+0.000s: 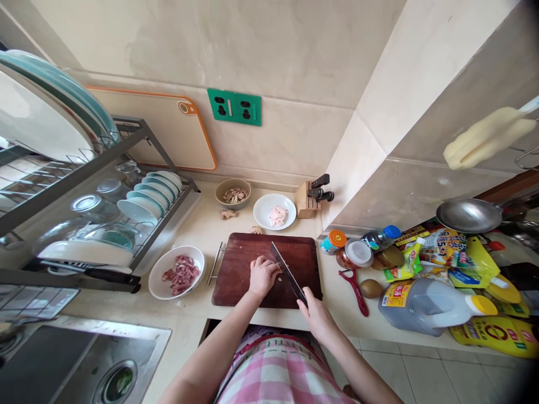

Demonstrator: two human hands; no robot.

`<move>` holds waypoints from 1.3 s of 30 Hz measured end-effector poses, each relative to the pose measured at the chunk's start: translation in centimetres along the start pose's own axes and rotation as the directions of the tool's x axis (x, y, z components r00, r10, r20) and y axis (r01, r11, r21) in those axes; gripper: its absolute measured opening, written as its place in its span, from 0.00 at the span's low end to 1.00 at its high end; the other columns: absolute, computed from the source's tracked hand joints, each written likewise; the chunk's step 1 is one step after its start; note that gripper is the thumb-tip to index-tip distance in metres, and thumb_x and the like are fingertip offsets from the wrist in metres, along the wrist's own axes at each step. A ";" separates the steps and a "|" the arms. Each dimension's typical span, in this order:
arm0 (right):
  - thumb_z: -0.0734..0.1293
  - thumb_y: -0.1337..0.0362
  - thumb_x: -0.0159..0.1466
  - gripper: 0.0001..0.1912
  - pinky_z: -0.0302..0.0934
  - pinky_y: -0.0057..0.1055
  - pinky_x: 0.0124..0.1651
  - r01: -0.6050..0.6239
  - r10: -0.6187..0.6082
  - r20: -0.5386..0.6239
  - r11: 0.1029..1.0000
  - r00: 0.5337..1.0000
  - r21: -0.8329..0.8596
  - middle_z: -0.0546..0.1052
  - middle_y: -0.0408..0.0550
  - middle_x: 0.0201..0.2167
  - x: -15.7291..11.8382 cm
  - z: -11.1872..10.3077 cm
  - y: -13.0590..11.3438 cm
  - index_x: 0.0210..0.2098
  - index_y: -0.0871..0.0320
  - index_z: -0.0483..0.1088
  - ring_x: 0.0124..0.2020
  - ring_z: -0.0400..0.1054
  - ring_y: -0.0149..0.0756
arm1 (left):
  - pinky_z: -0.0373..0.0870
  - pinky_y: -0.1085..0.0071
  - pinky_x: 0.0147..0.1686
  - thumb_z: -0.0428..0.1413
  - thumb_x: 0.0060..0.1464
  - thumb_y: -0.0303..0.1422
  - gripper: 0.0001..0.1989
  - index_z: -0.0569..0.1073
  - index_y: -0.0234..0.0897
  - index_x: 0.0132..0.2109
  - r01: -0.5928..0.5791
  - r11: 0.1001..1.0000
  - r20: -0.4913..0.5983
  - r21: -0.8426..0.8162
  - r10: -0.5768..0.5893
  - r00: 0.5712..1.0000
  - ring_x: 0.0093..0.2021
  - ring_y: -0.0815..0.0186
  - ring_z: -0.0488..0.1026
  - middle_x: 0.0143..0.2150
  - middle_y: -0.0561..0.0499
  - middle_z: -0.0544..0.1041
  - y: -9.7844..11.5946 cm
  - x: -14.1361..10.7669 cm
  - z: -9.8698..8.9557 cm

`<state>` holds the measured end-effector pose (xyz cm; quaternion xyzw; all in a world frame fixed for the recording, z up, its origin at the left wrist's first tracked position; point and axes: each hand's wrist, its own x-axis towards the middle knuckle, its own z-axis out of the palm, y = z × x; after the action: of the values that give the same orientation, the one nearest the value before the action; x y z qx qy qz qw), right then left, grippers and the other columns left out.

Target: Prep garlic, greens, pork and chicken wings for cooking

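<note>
Center of the frame: left hand [263, 276] on a wooden cutting board [295, 252], left-hand fingers [272, 267] curled down just beside the blade of a kitchen knife [288, 275], any grasp on something beneath them impossible to tell. Right hand [319, 317] at the lower end of the blade, right-hand fingers [307, 300] clenched around the knife's dark handle, blade tilted down onto the board. Left of the board on the counter [197, 224], a white bowl [156, 283] of sliced meat; above the board, a white plate [259, 210] of minced meat.
</note>
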<state>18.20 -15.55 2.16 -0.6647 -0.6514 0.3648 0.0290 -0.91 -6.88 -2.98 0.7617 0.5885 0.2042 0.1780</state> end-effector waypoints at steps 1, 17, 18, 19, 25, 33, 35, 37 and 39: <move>0.54 0.62 0.69 0.10 0.55 0.27 0.34 -0.003 0.003 -0.003 1.000 1.000 0.013 0.77 0.49 0.35 0.0 0.0 0.0 0.48 0.56 0.60 0.36 0.73 0.38 | 0.54 0.59 0.46 0.58 0.56 0.35 0.05 0.79 0.46 0.33 -0.001 1.000 0.002 -0.001 0.001 1.000 0.47 0.57 0.66 0.38 0.53 0.81 0.0 0.0 0.0; 0.53 0.62 0.70 0.10 0.53 0.27 0.32 0.012 -0.011 -0.016 1.000 1.000 0.012 0.77 0.49 0.34 -0.7 -0.6 -0.6 0.47 0.55 0.60 0.35 0.73 0.39 | 0.55 0.58 0.46 0.57 0.57 0.35 0.07 0.79 0.46 0.32 0.011 1.000 0.026 0.001 -0.011 1.000 0.47 0.57 0.66 0.38 0.52 0.81 0.1 0.0 -0.5; 0.53 0.61 0.70 0.09 0.53 0.27 0.32 0.019 -0.019 -0.020 1.000 1.000 0.022 0.77 0.48 0.34 -0.8 -0.8 -0.6 0.47 0.55 0.60 0.35 0.73 0.38 | 0.55 0.58 0.46 0.57 0.57 0.35 0.07 0.79 0.46 0.33 0.012 1.000 0.028 0.001 -0.012 1.000 0.46 0.57 0.66 0.38 0.52 0.81 0.1 0.0 -0.5; 0.53 0.61 0.70 0.09 0.53 0.27 0.32 0.025 -0.025 -0.019 0.999 1.000 0.023 0.77 0.48 0.34 -0.9 -0.9 -0.6 0.46 0.55 0.60 0.35 0.73 0.38 | 0.55 0.58 0.46 0.57 0.57 0.35 0.07 0.79 0.46 0.33 0.014 1.000 0.030 0.002 -0.014 0.999 0.47 0.57 0.65 0.38 0.51 0.81 0.1 0.0 -0.5; 0.54 0.63 0.69 0.09 0.52 0.28 0.32 -0.006 0.006 -0.010 1.000 1.000 -0.019 0.77 0.51 0.34 -0.6 -0.2 -0.9 0.46 0.57 0.60 0.35 0.73 0.40 | 0.55 0.57 0.47 0.57 0.57 0.34 0.07 0.80 0.46 0.33 0.021 1.000 0.044 0.003 -0.021 0.999 0.48 0.56 0.65 0.38 0.51 0.81 0.0 0.1 -0.5; 0.53 0.61 0.69 0.07 0.54 0.28 0.33 0.040 -0.039 -0.020 0.996 0.999 0.081 0.75 0.48 0.32 -1.2 -0.7 -0.6 0.42 0.55 0.59 0.33 0.71 0.38 | 0.55 0.58 0.47 0.57 0.56 0.33 0.07 0.79 0.45 0.33 0.018 1.000 0.046 0.005 -0.019 0.999 0.48 0.57 0.66 0.39 0.51 0.81 0.0 0.1 -0.4; 0.53 0.62 0.68 0.07 0.54 0.28 0.33 0.019 -0.019 -0.006 0.998 1.000 0.068 0.75 0.48 0.31 -1.1 -0.4 -0.6 0.42 0.56 0.59 0.33 0.71 0.38 | 0.55 0.58 0.48 0.57 0.56 0.33 0.07 0.79 0.45 0.33 0.019 1.000 0.045 0.004 -0.019 0.999 0.48 0.57 0.66 0.39 0.51 0.81 -0.1 0.0 -0.3; 0.53 0.62 0.68 0.07 0.54 0.28 0.33 0.007 -0.007 0.004 0.997 1.000 0.075 0.75 0.48 0.31 -0.8 -0.2 -0.5 0.43 0.56 0.59 0.32 0.71 0.38 | 0.55 0.58 0.48 0.57 0.57 0.33 0.06 0.79 0.45 0.34 0.016 1.000 0.045 0.002 -0.016 0.999 0.48 0.57 0.66 0.39 0.51 0.81 -0.2 0.0 -0.3; 0.53 0.61 0.68 0.08 0.54 0.27 0.32 0.019 -0.019 -0.005 0.995 1.000 0.100 0.75 0.48 0.31 -0.7 -0.1 -0.3 0.43 0.56 0.59 0.32 0.71 0.38 | 0.55 0.58 0.48 0.56 0.57 0.33 0.07 0.79 0.45 0.34 0.011 1.000 0.043 0.000 -0.011 0.999 0.48 0.58 0.66 0.39 0.51 0.81 -0.2 -0.2 -0.5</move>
<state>18.05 -16.10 2.74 -0.6568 -0.6386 0.3954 0.0670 -1.36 -7.01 -2.69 0.7626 0.5888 0.1870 0.1917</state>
